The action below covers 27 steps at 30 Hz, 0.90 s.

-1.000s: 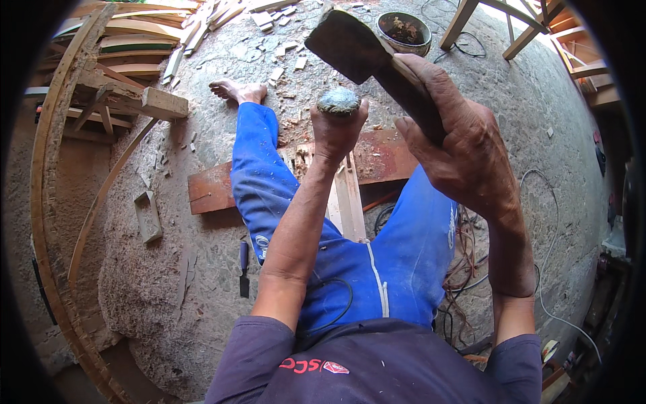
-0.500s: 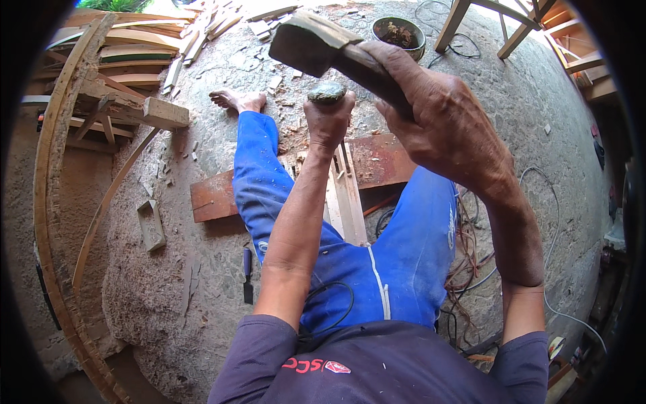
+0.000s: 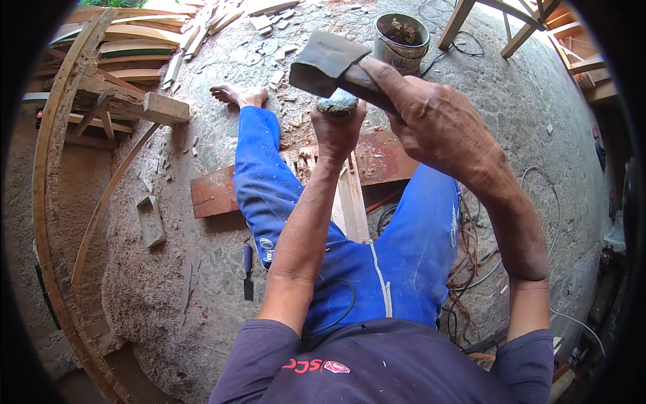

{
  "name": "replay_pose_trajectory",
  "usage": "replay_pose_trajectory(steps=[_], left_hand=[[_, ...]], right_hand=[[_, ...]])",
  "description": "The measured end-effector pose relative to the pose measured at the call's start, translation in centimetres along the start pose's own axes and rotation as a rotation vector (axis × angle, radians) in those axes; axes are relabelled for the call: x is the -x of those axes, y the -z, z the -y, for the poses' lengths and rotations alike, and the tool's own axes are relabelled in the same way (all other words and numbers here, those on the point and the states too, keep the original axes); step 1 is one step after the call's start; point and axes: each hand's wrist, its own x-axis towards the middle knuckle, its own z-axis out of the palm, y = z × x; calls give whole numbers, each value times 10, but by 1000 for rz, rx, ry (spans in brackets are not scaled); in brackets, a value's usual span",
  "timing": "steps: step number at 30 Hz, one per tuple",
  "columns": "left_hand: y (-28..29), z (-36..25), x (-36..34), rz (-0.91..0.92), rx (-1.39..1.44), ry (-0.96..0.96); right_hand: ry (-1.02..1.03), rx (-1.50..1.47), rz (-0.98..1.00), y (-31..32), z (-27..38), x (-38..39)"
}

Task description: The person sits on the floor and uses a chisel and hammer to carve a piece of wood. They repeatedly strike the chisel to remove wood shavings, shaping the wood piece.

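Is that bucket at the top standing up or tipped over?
Standing upright: the bucket has its open mouth facing up, with its side showing below.

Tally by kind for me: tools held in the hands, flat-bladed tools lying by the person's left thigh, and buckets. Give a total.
Held tools: 2 (heavy-headed tool in the right hand, round-topped tool in the left hand)
Loose flat-bladed tool: 1
Bucket: 1
Total: 4
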Motion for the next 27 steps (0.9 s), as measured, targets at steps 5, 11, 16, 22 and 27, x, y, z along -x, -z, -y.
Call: replay_pose_trajectory(steps=[5,11,16,22,27], left_hand=[[-5,-3,1,8,-62,-184],[16,10,-27,50,49,104],[12,13,-5,62,-50,108],[-5,5,15,17,136,-129],[9,16,-36,61,40,181]], right_hand=[[-13,-82,159,-18,-9,12],[46,-263,-246,34,9,-21],[56,-98,-269,16,3,-22],[-69,-177,243,-13,-4,16],[32,-291,-135,23,2,-20]])
